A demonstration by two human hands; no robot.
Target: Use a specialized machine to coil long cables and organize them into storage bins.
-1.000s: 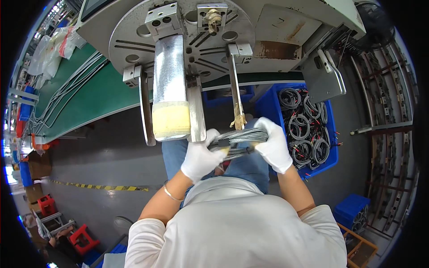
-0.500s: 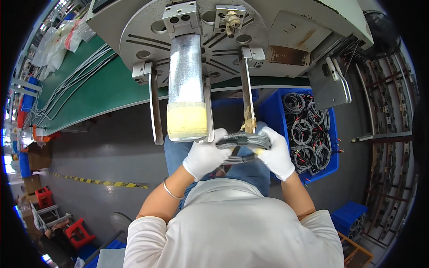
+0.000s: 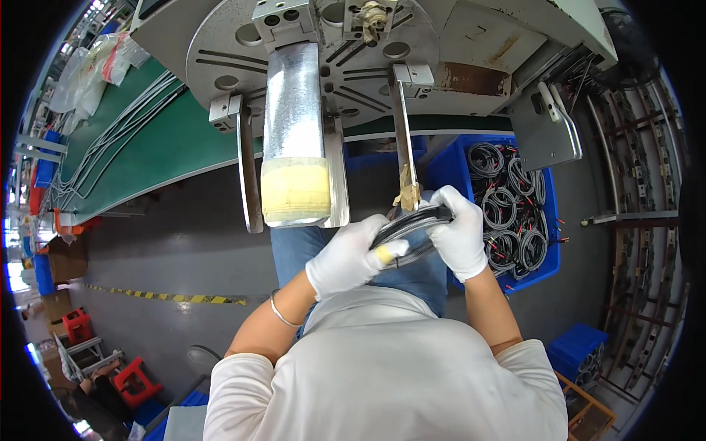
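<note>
your gloved left hand point(image 3: 349, 257) and right hand point(image 3: 460, 235) pinch opposite sides of the braided grey cable coil point(image 3: 412, 223) at centre frame, now tilted up rightward, nearly level half a second ago. beyond, yellow wrapping point(image 3: 296, 192) bands a smooth metal bar point(image 3: 294, 103); right of centre, a blue bin point(image 3: 450, 165) holds ring-shaped coils point(image 3: 500, 207).

Left hand point(image 3: 353, 257), right hand point(image 3: 462, 234) white-gloved, fingers point(image 3: 398, 248) curled, facing; bare forearms point(image 3: 266, 331) angled forward.

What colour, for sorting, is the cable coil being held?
The coil is grey and black; head view shows it.
</note>
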